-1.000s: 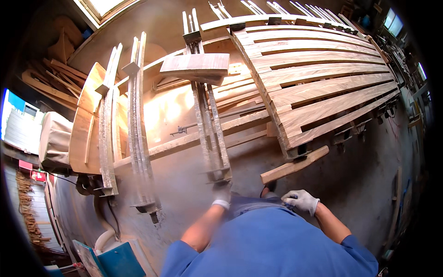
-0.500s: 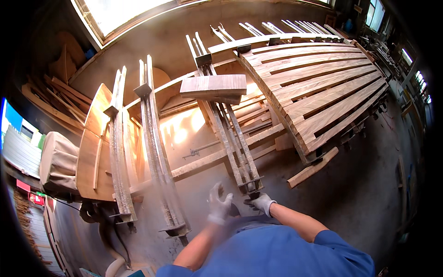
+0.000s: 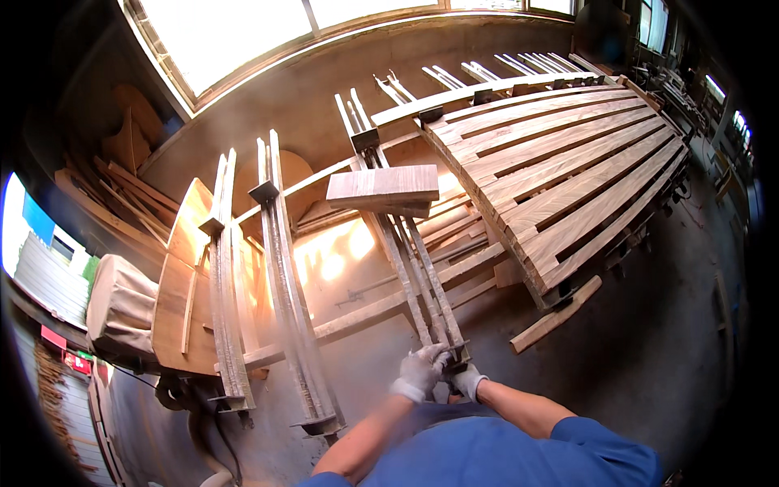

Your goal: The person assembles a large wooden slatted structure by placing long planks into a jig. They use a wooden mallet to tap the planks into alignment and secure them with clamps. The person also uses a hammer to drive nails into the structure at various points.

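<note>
Both my hands wear whitish gloves and are at the near end of a long bar clamp (image 3: 412, 280). My left hand (image 3: 418, 373) is closed around the clamp's end, fingers curled over it. Just right of it, my right hand (image 3: 466, 381) grips the same end below the dark metal plate (image 3: 459, 354); its fingertips are partly hidden. Across the clamp's bars lie two stacked wooden blocks, the upper block (image 3: 383, 185) covering most of the lower block (image 3: 410, 209). At the far end, a dark clamp jaw (image 3: 365, 139) sits on the bars.
To the right, a large slatted wooden panel (image 3: 560, 174) rests on more clamps. Two other bar clamps, a nearer one (image 3: 294, 312) and a farther one (image 3: 226, 325), stand to the left on a wooden rail (image 3: 357, 315). A short wood piece (image 3: 557, 315) juts out beneath the panel.
My left hand has moved right from open air and closed on the clamp's end beside my right hand. The view has tilted, so the scene sits slightly lower.
</note>
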Demonstrator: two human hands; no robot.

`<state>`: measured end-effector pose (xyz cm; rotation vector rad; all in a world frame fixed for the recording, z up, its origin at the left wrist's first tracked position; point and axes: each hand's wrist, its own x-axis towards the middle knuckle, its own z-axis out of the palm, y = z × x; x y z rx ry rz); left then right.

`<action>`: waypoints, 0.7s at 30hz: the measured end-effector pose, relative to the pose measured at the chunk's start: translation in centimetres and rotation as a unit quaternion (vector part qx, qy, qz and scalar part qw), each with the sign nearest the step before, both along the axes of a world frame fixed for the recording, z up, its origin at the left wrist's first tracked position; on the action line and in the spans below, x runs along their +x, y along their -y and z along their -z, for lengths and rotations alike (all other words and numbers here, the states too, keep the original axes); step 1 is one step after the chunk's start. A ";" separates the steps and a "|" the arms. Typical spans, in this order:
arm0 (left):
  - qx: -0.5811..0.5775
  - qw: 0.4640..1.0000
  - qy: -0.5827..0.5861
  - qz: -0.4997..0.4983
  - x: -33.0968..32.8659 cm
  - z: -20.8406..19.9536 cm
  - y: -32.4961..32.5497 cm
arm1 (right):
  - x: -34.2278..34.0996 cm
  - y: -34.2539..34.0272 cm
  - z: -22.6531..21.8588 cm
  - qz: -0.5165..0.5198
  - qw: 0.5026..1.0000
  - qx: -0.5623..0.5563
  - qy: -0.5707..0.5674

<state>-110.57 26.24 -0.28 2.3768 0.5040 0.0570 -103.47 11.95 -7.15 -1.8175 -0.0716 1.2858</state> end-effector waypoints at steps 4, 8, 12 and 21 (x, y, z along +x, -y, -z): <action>0.005 0.998 0.027 0.059 -1.6 1.6 2.1 | -1.2 3.7 3.4 -0.068 0.994 0.032 0.080; -0.053 0.979 -0.047 0.189 -0.7 -1.5 2.1 | -2.2 6.0 6.2 -0.214 0.937 -0.005 0.275; -0.036 0.939 -0.123 0.319 3.3 -2.6 1.6 | -4.0 6.1 5.4 -0.178 0.908 -0.157 0.346; -0.044 0.938 -0.091 0.332 4.0 0.6 3.3 | -4.1 4.6 0.4 -0.114 0.937 -0.199 0.265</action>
